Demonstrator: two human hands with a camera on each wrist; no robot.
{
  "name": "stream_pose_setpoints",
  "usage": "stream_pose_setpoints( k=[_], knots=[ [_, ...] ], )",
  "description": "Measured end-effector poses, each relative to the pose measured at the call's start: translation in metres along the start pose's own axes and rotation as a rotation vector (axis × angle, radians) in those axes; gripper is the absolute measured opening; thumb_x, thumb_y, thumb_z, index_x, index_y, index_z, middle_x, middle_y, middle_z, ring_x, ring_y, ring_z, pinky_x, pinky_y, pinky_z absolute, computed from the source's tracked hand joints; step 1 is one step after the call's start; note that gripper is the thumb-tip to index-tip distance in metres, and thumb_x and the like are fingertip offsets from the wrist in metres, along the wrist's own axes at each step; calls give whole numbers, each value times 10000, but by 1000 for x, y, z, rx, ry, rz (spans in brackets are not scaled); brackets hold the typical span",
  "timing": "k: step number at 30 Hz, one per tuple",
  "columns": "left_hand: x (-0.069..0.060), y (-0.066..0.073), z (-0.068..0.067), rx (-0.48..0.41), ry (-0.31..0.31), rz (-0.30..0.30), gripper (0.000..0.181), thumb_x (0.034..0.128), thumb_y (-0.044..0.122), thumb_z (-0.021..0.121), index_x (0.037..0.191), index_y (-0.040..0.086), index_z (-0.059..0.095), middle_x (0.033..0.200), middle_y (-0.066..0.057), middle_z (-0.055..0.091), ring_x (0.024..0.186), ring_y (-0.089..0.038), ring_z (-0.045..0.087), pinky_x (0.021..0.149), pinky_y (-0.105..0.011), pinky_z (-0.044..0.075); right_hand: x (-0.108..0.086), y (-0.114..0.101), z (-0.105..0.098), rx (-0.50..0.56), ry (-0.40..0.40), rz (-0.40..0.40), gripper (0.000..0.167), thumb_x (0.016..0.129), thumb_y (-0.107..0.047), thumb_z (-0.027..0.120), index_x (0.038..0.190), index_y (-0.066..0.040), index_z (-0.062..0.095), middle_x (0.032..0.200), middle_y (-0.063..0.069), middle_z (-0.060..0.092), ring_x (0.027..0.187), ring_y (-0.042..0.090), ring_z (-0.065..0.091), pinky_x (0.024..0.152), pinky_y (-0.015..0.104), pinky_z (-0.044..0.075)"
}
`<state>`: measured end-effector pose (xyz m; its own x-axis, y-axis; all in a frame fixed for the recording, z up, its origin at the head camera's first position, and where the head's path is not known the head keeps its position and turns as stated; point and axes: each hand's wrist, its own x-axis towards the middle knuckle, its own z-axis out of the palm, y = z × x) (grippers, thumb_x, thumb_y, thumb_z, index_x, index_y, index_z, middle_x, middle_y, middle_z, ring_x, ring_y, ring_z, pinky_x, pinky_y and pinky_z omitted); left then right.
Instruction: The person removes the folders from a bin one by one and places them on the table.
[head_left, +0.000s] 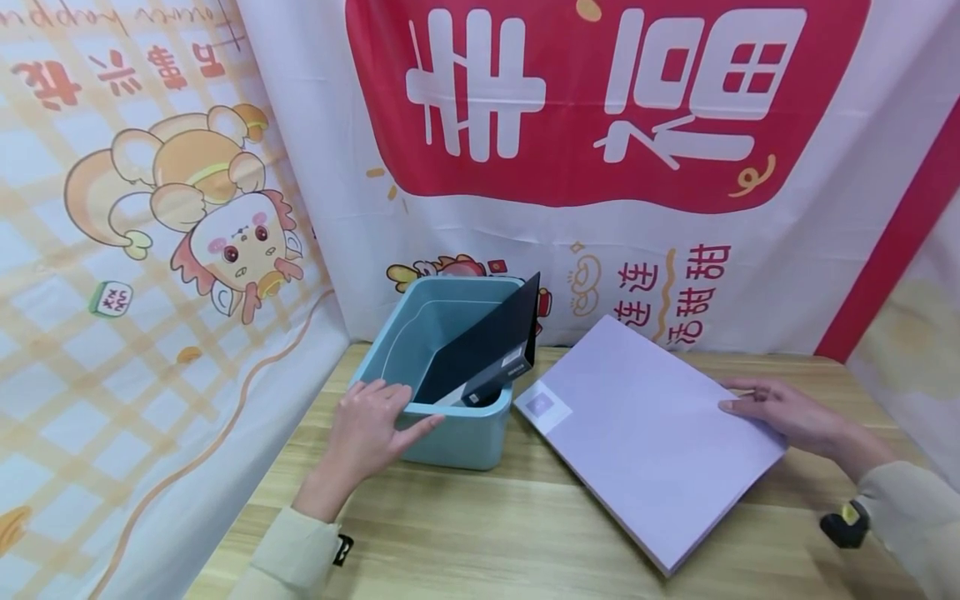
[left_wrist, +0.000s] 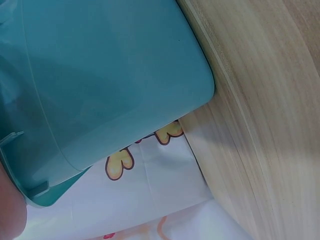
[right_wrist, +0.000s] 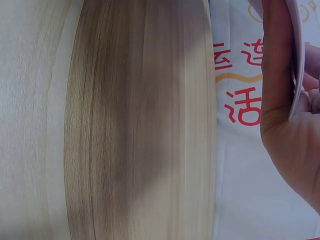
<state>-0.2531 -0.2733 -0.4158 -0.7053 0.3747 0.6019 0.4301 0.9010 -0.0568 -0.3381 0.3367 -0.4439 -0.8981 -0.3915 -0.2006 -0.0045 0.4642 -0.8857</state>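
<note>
A blue-green bin (head_left: 457, 437) stands on the table, with a dark folder (head_left: 480, 346) leaning in it and sticking out over its right side. My left hand (head_left: 369, 425) rests on the bin's near left rim, thumb stretched along the front edge; the left wrist view shows the bin's side (left_wrist: 115, 75) close up. A light purple folder (head_left: 652, 433) with a pale label is gripped at its right edge by my right hand (head_left: 787, 417). In the right wrist view the hand (right_wrist: 292, 130) has the folder's edge (right_wrist: 299, 60) between thumb and fingers.
The wooden table (head_left: 420, 533) runs under both. A printed cloth (head_left: 585, 167) hangs behind the bin, and another patterned cloth (head_left: 150, 292) hangs along the left side.
</note>
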Motion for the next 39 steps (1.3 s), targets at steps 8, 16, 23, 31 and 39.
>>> stream_pose_setpoints(
  k=[8, 16, 23, 31, 39],
  knots=[
    [1, -1, 0, -3, -7, -2, 556, 891, 718, 613, 692, 233, 428, 619, 100, 364, 609, -132, 365, 625, -327, 337, 2, -4, 2, 92, -6, 40, 666, 1057, -290, 578, 1570, 17, 283, 1222, 117, 651, 964, 316, 716, 803, 423, 573],
    [1, -1, -1, 1, -3, 4, 552, 890, 712, 620, 693, 229, 437, 627, 102, 377, 611, -131, 369, 623, -326, 341, 8, -10, 12, 98, 40, 73, 694, 1051, -300, 583, 1576, 28, 268, 1296, 176, 636, 966, 278, 718, 822, 401, 576],
    [1, 0, -2, 0, -9, 1, 553, 886, 705, 631, 698, 216, 458, 625, 102, 371, 613, -130, 369, 623, -326, 337, 11, -17, 21, 113, 70, 95, 691, 1054, -273, 580, 1568, 56, 255, 1194, 131, 675, 917, 253, 714, 791, 395, 574],
    [0, 0, -1, 2, 0, 5, 558, 889, 716, 618, 694, 227, 434, 620, 100, 366, 612, -131, 372, 618, -324, 337, 10, -22, 28, 118, 119, 118, 680, 1056, -279, 576, 1570, 41, 267, 1168, 105, 671, 899, 243, 710, 774, 380, 570],
    [1, -1, -1, 5, -4, 10, 551, 882, 689, 650, 690, 224, 426, 617, 101, 359, 609, -133, 368, 625, -331, 348, 7, -26, 39, 158, 174, 67, 663, 1051, -235, 582, 1565, 45, 268, 1222, 142, 636, 855, 183, 697, 752, 362, 566]
  ],
)
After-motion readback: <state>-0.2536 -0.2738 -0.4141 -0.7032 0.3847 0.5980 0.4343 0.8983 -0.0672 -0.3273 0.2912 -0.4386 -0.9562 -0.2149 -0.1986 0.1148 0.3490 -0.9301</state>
